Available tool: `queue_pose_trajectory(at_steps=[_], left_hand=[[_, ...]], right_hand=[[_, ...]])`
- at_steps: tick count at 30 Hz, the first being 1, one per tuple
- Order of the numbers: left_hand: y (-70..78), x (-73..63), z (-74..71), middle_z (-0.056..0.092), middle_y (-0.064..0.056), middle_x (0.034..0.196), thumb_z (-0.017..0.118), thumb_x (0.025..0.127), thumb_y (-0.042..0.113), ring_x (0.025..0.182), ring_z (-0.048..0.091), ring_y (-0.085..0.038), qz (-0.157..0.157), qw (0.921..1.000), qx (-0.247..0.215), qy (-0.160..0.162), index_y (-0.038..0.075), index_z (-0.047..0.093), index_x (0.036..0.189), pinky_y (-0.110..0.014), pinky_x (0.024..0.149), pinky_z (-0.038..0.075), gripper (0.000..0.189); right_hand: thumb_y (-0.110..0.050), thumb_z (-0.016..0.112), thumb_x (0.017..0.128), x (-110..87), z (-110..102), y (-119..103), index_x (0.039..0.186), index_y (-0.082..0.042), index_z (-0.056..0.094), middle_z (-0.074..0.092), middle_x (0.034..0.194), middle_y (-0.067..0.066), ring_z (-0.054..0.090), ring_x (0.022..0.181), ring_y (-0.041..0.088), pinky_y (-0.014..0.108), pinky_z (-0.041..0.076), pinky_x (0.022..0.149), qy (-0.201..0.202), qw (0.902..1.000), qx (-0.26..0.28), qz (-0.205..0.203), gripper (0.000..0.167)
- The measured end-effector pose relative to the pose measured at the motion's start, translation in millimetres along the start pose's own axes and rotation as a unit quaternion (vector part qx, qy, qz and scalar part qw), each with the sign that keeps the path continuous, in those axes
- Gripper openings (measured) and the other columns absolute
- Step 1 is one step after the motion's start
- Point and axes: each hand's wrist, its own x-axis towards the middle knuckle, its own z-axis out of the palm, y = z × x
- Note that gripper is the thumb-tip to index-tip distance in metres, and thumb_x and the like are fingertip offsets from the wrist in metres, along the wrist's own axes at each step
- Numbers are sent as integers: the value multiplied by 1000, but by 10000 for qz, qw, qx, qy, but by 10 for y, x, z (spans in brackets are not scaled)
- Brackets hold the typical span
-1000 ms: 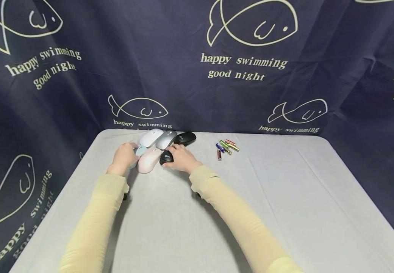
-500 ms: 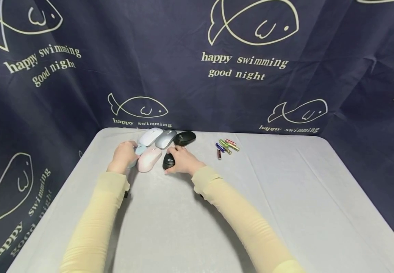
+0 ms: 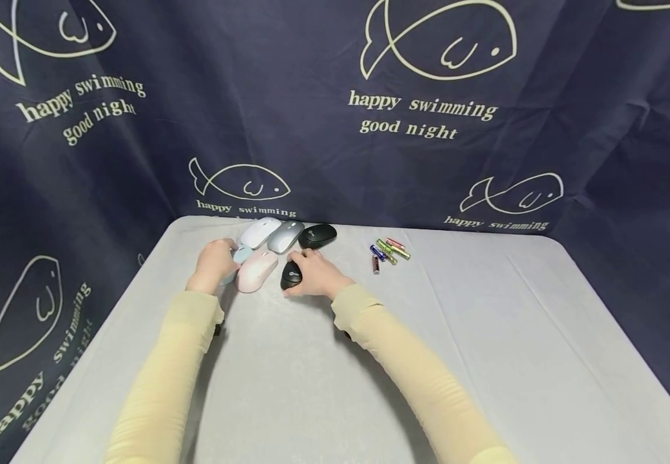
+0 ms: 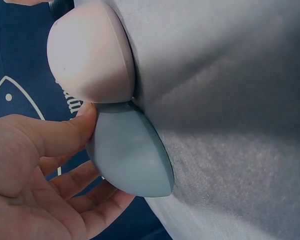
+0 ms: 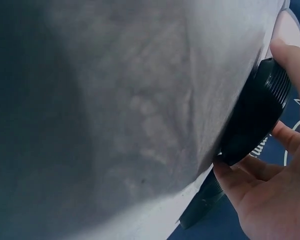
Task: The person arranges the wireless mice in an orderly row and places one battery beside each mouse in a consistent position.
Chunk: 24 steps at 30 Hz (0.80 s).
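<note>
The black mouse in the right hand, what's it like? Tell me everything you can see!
The black mouse is rounded and looks like smooth plastic, with a small pale logo on top. The right wrist view shows fine ridges near one end. Its top faces up, and it seems to rest on the pale table. The right hand grips it, hiding part of it. A gap separates it from the pink mouse. Its underside is hidden.

From above, the head view faced far and down; 2 close wrist views shared the pink mouse (image 4: 87, 55).
</note>
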Motion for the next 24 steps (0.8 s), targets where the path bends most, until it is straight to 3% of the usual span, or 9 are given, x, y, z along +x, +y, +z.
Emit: queue_pose_trajectory(at_steps=[16, 24], left_hand=[[8, 18, 5, 57, -29, 120, 72, 78, 9, 110, 54, -44, -208, 9997, 18, -123, -4, 57, 119, -51, 95, 42, 46], [16, 37, -6, 57, -29, 120, 72, 78, 9, 109, 54, -44, -218, 9997, -17, -121, -5, 57, 121, -51, 94, 43, 48]], right_hand=[[-50, 78, 68, -191, -206, 63, 133, -21, 48, 44, 133, 12, 46, 117, 27, 40, 46, 92, 23, 9998, 109, -155, 77], [-51, 77, 69, -356, -284, 73, 132, -23, 47, 43, 134, 11, 44, 119, 26, 38, 45, 94, -54, 9988, -98, -469, 75]])
